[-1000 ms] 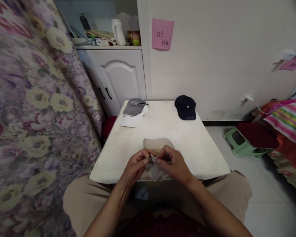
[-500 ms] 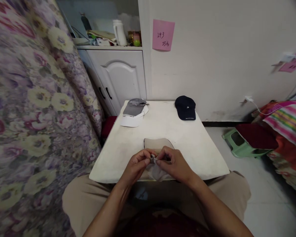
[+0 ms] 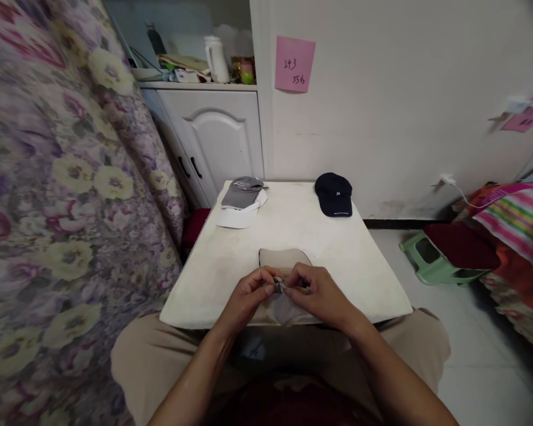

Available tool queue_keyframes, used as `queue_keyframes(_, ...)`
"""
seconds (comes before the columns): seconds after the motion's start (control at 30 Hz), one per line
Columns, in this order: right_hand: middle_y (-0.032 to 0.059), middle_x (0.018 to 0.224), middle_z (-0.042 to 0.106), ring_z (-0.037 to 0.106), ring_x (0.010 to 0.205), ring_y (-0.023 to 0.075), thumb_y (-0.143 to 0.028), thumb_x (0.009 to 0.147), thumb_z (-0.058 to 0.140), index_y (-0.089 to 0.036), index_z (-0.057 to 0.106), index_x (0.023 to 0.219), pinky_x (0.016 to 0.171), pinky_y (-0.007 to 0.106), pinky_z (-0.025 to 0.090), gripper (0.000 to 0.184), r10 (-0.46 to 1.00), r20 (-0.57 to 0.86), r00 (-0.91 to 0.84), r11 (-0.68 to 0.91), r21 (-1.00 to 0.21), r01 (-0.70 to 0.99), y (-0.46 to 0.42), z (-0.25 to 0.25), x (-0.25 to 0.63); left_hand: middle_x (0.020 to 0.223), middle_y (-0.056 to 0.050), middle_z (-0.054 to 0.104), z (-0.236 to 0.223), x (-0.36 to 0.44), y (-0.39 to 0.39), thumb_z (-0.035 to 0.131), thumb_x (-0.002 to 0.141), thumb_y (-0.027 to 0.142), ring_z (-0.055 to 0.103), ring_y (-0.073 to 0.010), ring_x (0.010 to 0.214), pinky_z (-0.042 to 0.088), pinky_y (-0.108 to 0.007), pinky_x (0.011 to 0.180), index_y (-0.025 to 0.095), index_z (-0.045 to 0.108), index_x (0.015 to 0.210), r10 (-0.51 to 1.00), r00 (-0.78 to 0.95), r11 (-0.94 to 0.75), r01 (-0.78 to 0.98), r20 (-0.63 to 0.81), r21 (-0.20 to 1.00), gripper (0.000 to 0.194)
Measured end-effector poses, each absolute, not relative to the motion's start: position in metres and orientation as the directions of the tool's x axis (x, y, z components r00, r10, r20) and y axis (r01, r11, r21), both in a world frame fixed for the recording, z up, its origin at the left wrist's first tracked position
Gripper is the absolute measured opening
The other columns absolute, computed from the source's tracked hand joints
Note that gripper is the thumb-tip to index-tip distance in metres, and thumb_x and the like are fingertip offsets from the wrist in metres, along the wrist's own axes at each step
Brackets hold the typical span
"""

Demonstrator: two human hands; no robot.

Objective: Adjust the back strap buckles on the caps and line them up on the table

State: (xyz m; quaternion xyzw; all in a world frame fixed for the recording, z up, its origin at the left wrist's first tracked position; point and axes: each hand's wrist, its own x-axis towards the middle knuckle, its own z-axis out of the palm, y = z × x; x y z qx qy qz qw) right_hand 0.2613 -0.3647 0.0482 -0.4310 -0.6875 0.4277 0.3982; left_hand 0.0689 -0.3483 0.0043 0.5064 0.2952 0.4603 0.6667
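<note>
Beige cap (image 3: 285, 258) was observed at the near edge of the table (image 3: 204, 284), brim pointing away. Its rear was pinched by left hand (image 3: 249, 294) and right hand (image 3: 322, 296). Fine fingertip work there was judged in hand; steady paired pinching was considered necessary next.

pale table (image 3: 288, 222) | beige cap (image 3: 284, 258) | white cap (image 3: 236, 219) | navy cap (image 3: 334, 194)

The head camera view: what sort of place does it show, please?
Probably a room in a home: a flowered curtain hangs at the left, a white cupboard stands beyond the table, and a striped cloth lies at the right.
</note>
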Motion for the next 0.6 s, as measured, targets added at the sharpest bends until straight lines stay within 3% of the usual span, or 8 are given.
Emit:
queue_keyframes(0.27,-0.0014,0.071,0.061,0.054,0.068,0.0132,-0.021,0.082,0.062,-0.018,0.064,0.079,0.06,0.023,0.038,0.004,0.925,0.163,-0.343,0.26,-0.93,0.259,-0.36,0.041,0.27,0.1,-0.005,0.062,0.009,0.071,-0.348,0.07,0.079,0.022,0.056,-0.0187,0.096,0.04,-0.028,0.085,0.016,0.062,0.08,0.917,0.394,0.017,-0.192,0.061,0.981,0.01)
queue_keyframes(0.6,-0.0019,0.074,0.059,0.053,0.07,0.0133,-0.011,0.081,0.059,-0.019,0.063,0.079,0.064,0.024,0.038,0.009,0.887,0.188,-0.422,0.368,-0.84,0.398,-0.36,0.057,0.29,0.085,-0.002,0.064,0.011,0.08,-0.345,0.073,0.073,0.018,0.057,-0.0161,0.083,0.043,-0.026,0.077,0.015,0.065,0.074,0.93,0.349,-0.107,-0.037,0.113,0.994,0.009)
